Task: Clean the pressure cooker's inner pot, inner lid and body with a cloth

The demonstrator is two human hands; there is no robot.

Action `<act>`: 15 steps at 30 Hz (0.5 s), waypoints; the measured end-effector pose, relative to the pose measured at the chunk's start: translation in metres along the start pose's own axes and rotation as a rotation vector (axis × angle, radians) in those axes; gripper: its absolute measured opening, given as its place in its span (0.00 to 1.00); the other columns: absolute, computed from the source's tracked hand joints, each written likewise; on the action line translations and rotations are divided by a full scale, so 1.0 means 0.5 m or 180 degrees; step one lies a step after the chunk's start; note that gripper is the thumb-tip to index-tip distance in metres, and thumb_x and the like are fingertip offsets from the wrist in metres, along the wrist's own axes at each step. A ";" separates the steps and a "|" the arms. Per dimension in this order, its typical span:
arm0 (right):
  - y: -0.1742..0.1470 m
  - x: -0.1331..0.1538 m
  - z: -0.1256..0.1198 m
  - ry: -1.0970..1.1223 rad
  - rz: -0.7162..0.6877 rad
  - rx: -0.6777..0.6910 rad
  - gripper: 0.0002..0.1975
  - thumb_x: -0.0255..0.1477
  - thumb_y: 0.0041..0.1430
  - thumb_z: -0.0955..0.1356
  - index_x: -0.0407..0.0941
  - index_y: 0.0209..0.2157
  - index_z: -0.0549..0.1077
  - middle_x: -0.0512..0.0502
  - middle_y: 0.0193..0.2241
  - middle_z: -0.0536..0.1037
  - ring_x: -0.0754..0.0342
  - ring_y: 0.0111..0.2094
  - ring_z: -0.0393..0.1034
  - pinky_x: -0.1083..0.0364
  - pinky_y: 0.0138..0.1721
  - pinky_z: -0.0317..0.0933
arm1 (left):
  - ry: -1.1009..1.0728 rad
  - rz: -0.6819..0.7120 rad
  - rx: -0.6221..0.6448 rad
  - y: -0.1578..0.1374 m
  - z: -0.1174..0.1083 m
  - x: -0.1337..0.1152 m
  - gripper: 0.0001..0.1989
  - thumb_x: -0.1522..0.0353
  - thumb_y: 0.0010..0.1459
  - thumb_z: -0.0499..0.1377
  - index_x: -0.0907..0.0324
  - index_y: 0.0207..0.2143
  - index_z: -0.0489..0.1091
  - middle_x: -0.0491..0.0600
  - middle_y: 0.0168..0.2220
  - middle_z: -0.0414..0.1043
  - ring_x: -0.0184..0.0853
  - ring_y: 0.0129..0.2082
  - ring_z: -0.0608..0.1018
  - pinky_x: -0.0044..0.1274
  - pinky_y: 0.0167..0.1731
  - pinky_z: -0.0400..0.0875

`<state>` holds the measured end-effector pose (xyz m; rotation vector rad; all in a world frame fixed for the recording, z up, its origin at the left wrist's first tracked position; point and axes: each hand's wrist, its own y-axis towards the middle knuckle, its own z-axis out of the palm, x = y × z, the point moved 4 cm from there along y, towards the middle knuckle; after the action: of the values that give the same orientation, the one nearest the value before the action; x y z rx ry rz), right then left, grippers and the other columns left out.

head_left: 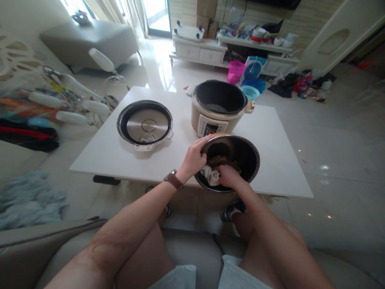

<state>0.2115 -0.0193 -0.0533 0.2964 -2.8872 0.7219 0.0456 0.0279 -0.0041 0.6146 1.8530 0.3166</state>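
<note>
A dark-lined inner cooking pot (250, 154) is tilted toward me at the front of the white table. My left hand (195, 157) is closed over the pot's left rim. Inside the pot, my right hand (229, 176) presses a crumpled whitish cloth (210, 176) against the lower wall; its fingertips are partly hidden by the cloth and the hand. Just behind the pot stands the beige electric pressure cooker (195, 108), open at the top, with a control panel on its front. To the left, the cooker's round lid (147, 122) lies with its metal inner side up.
The white table (102, 158) carries these things. A grey sofa (192, 251) is beneath me. Left of the table, a lamp with white shades (99, 107) reaches close to its edge. On the floor beyond sit a pink basket (236, 72) and a light-blue basket (250, 92).
</note>
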 end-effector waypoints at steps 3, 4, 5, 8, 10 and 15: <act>0.000 -0.004 0.000 0.0122 -0.0075 -0.0029 0.15 0.23 0.59 0.68 0.46 0.45 0.84 0.38 0.46 0.86 0.42 0.48 0.81 0.54 0.46 0.67 | -0.0062 -0.0019 -0.0045 0.001 0.007 0.006 0.40 0.86 0.47 0.50 0.61 0.62 0.73 0.54 0.63 0.76 0.40 0.66 0.75 0.39 0.71 0.65; 0.000 -0.006 0.001 0.0204 -0.0080 -0.0052 0.15 0.23 0.59 0.68 0.46 0.44 0.84 0.38 0.45 0.86 0.42 0.48 0.81 0.54 0.46 0.67 | -0.0092 -0.0017 -0.0048 0.001 0.009 0.007 0.40 0.86 0.47 0.49 0.61 0.62 0.74 0.54 0.63 0.76 0.40 0.66 0.76 0.39 0.71 0.66; -0.001 -0.008 0.003 0.0311 -0.0078 -0.0086 0.14 0.23 0.59 0.68 0.46 0.43 0.84 0.38 0.45 0.86 0.42 0.48 0.81 0.54 0.46 0.67 | -0.0124 -0.0008 -0.0043 0.001 0.010 0.006 0.39 0.85 0.48 0.49 0.60 0.62 0.74 0.54 0.63 0.76 0.40 0.65 0.76 0.39 0.70 0.66; 0.003 -0.005 0.015 0.0895 -0.0224 -0.0305 0.13 0.21 0.57 0.68 0.44 0.40 0.83 0.37 0.45 0.86 0.43 0.49 0.80 0.54 0.48 0.67 | -0.0190 0.0058 -0.0011 0.002 0.013 0.001 0.36 0.84 0.51 0.50 0.60 0.61 0.75 0.54 0.63 0.77 0.40 0.65 0.76 0.39 0.70 0.67; 0.013 0.008 0.028 0.1608 -0.0453 -0.0573 0.15 0.19 0.56 0.66 0.43 0.40 0.83 0.39 0.46 0.86 0.44 0.50 0.80 0.53 0.51 0.67 | -0.0191 0.0088 0.0008 0.001 0.014 -0.003 0.36 0.84 0.51 0.50 0.61 0.60 0.75 0.54 0.63 0.77 0.40 0.65 0.76 0.38 0.70 0.67; 0.042 0.038 0.049 0.3062 -0.0404 -0.1256 0.17 0.20 0.55 0.65 0.39 0.44 0.81 0.40 0.44 0.87 0.45 0.47 0.80 0.51 0.51 0.70 | -0.0190 -0.0002 -0.0027 -0.003 0.013 0.001 0.39 0.85 0.48 0.49 0.61 0.61 0.75 0.55 0.63 0.76 0.39 0.66 0.75 0.37 0.71 0.65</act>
<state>0.1861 -0.0159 -0.0805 0.0456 -1.9924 0.1614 0.0509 0.0263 -0.0077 0.6114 1.7937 0.3024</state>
